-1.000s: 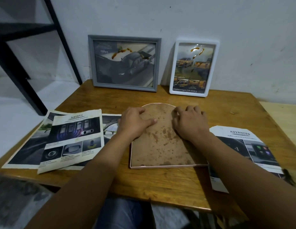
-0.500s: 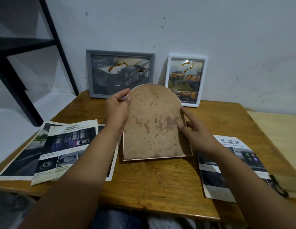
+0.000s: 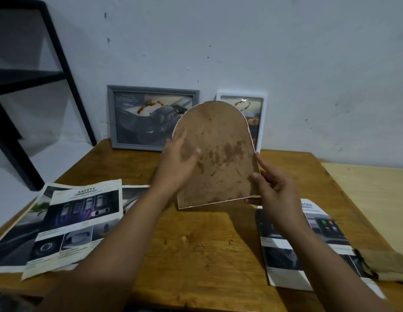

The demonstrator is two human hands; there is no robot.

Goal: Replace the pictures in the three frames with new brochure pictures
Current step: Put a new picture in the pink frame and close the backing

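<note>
I hold an arched frame (image 3: 220, 158) upright above the wooden table (image 3: 207, 255), its stained brown back toward me. My left hand (image 3: 178, 163) lies flat against the back with straight fingers. My right hand (image 3: 270, 188) grips the frame's lower right edge. Behind it, a grey frame (image 3: 137, 115) and a white frame (image 3: 259, 113) lean on the wall, each with a car picture. A "SAFETY" brochure page (image 3: 81, 219) lies at the left on other pages. An "ADVANCED" brochure page (image 3: 308, 246) lies at the right.
A black metal shelf frame (image 3: 27, 91) stands at the left by the wall. A lighter wooden board (image 3: 371, 190) adjoins the table on the right. A tan cloth pouch (image 3: 385, 264) lies at the right front edge.
The arched frame was lying back-up on the table; both hands lifted it and tilted it upright. My left hand moved from the frame's left edge onto its back.
</note>
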